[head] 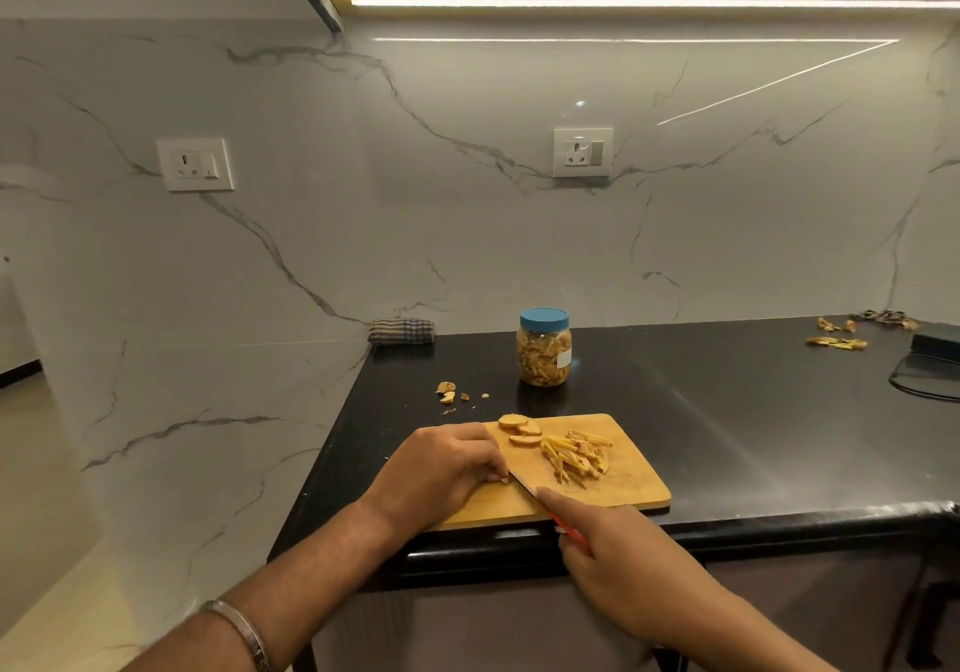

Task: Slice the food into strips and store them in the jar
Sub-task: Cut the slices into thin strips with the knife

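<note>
One wooden cutting board (631,479) lies on the near edge of the black table (727,411). Two hands work over it.

The left hand (441,468) rests on the left part of the board, fingers curled down onto a small piece of food (503,479) at the fingertips; most of that piece is hidden under the fingers. The right hand (618,552) grips one knife (524,487) by its red handle, index finger extended along the spine of the blade. The blade tip sits just beside the left fingertips, touching or almost touching the held piece; which of the two cannot be told.

On the far left part of the board lie three round slices (521,430), overlapping one another. Right of them lies one loose pile of cut strips (576,455); the strips are too many and too tangled to count.

One clear jar (544,354) with a blue lid stands on the table beyond the board, well apart from it. The lid is on, and the jar is largely full of strips.

Other items on the table: a few peel scraps (448,391) far left of the board, one folded checked cloth (401,331) against the wall, more peelings (836,343) at the far right, and one dark object (932,349) at the right edge.

Two wall sockets (583,152) are mounted on the marble wall.
</note>
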